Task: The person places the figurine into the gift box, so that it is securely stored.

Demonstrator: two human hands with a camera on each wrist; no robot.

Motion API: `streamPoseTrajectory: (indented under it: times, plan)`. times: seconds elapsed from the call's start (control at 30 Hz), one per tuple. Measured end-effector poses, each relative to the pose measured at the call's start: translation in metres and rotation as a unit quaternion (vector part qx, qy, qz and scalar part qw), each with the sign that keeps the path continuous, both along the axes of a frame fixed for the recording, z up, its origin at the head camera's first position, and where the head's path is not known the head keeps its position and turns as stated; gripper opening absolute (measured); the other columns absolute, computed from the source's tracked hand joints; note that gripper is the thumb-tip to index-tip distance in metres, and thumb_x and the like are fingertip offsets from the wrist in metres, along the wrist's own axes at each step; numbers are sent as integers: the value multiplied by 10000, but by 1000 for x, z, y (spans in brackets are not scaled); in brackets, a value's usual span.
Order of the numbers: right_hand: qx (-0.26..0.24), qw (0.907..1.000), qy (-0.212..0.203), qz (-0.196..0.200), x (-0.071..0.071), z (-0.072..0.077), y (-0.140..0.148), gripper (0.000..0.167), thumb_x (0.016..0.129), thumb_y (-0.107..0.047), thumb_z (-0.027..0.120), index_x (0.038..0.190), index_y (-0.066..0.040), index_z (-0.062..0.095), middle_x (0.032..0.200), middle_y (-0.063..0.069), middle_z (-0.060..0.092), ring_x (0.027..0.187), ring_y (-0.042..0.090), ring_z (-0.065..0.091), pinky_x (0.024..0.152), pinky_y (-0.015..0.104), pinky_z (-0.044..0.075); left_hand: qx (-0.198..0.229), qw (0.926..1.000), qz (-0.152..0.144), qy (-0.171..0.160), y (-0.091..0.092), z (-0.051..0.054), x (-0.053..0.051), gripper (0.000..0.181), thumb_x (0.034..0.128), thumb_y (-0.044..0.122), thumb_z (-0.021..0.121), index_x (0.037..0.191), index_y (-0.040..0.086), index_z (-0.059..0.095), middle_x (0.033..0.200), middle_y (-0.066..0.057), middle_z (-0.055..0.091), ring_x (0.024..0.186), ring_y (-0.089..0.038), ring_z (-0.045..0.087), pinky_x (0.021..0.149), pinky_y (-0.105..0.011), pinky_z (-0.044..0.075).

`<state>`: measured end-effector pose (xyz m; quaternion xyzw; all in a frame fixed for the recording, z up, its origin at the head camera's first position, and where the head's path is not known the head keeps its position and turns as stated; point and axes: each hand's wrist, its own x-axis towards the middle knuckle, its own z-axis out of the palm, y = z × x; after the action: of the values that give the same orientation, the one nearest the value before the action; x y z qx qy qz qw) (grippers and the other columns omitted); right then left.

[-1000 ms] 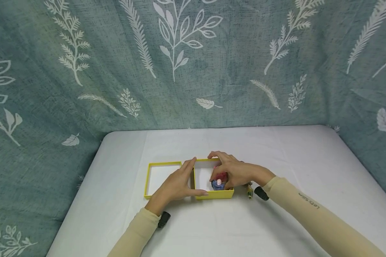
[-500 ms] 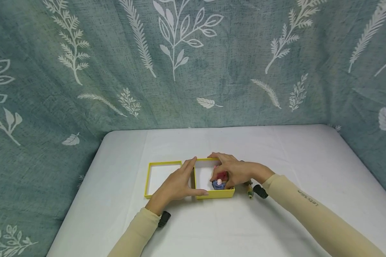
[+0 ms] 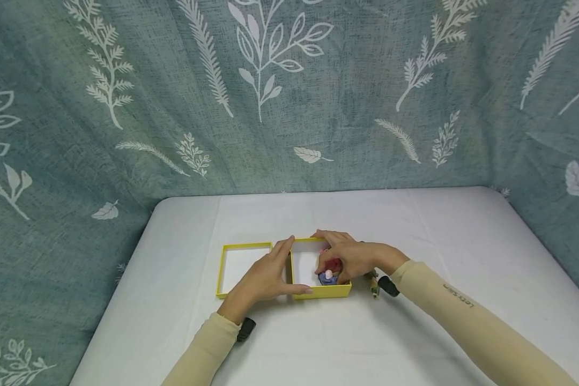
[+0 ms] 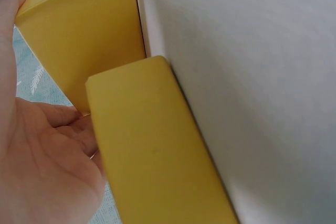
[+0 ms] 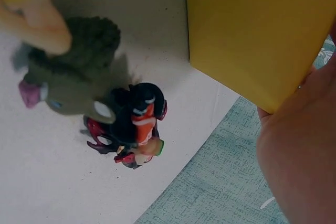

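A yellow box (image 3: 322,292) with a white inside stands open-topped on the table. My left hand (image 3: 262,276) holds its left side, the thumb along the front wall and the fingers reaching to the back left corner. Inside the box, at its right end, is a small toy figure (image 3: 329,276) in red and blue. My right hand (image 3: 354,257) reaches over the right wall, thumb and index finger curled about this figure; other fingers touch the back rim. The hand hides part of the figure. In the left wrist view, the left thumb lies against the box wall (image 4: 89,35).
A shallow yellow lid (image 3: 247,246), white inside, lies left of the box. Right of the box, several small toy figures stand, including a grey-green one (image 5: 79,82) and a black-and-orange one (image 5: 144,121). The white tabletop (image 3: 415,230) meets a leaf-patterned cloth (image 3: 347,139).
Almost nothing differs. My right wrist and forearm have shifted very slightly left; the box, lid and left hand stay in place.
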<state>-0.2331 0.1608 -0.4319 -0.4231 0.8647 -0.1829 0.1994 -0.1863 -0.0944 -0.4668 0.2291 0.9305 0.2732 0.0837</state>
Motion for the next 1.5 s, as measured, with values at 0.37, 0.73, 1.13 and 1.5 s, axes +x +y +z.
streamPoseTrajectory:
  times: [0.37,0.73,1.13,1.5]
  plan:
    - [174,9998,-76,52,-1,3,-1,346,732,-166,860,982,-355,712,1587,144,212,1488,403,90,1151,647,139,-63,10000,0,10,0,-2,0,1259,663,825,645,1591,172,98,1605,-68,260,1382,-300,429,1071,-453,434]
    - [379,9991,-172,40,1,8,-4,312,756,-201,849,997,-345,712,1601,164,182,1491,407,77,1158,643,120,-45,10000,-31,66,0,-2,0,1254,671,807,660,1589,160,102,1599,-76,270,1368,-303,446,1068,-448,440]
    - [476,9988,-139,47,0,6,-5,290,774,-203,828,997,-353,717,1595,146,194,1491,399,82,1159,644,124,-28,9999,-35,94,0,-3,0,1245,679,795,667,1588,154,109,1601,-69,267,1364,-299,453,1068,-441,440]
    - [494,9986,70,166,1,6,-5,265,781,-209,820,999,-329,727,1581,174,212,1474,410,139,1155,639,153,-48,9999,-52,143,1,-3,0,1235,683,794,664,1585,152,118,1582,-62,296,1323,-285,490,1045,-427,460]
